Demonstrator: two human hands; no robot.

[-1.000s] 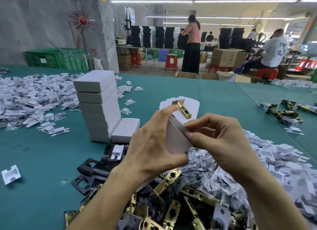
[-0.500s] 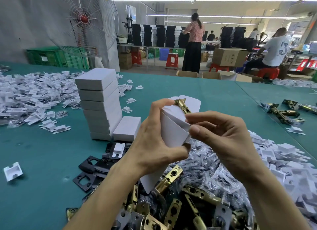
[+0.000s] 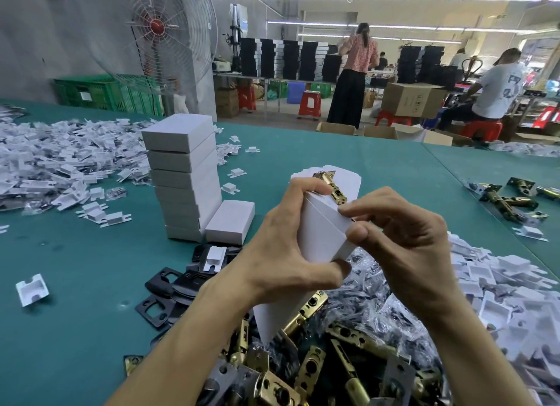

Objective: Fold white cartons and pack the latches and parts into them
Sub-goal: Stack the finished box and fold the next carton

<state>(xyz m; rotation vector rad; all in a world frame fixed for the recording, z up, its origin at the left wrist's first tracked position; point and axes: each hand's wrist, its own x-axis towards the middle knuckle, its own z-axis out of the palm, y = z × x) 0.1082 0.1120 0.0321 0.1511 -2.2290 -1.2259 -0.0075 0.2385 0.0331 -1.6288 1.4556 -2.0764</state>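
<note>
My left hand (image 3: 281, 248) grips a white carton (image 3: 324, 227) held above the table, fingers curled over its top and thumb under it. My right hand (image 3: 400, 239) pinches the carton's upper right edge with fingertips. Behind it lies a stack of flat white carton blanks (image 3: 348, 178) with a brass latch (image 3: 331, 187) on top. A pile of brass latches (image 3: 306, 366) lies below my wrists. Black strike plates (image 3: 169, 287) lie to the left.
A tall stack of folded white cartons (image 3: 185, 175) stands at centre left, one more carton (image 3: 231, 222) leaning beside it. White plastic parts (image 3: 60, 163) cover the left of the green table (image 3: 75, 330); bagged parts (image 3: 500, 287) heap at right. More latches (image 3: 512, 199) lie far right.
The carton has risen and turned between my hands, its upper flap now closed down. My right fingertips moved from its lower edge to its upper right edge.
</note>
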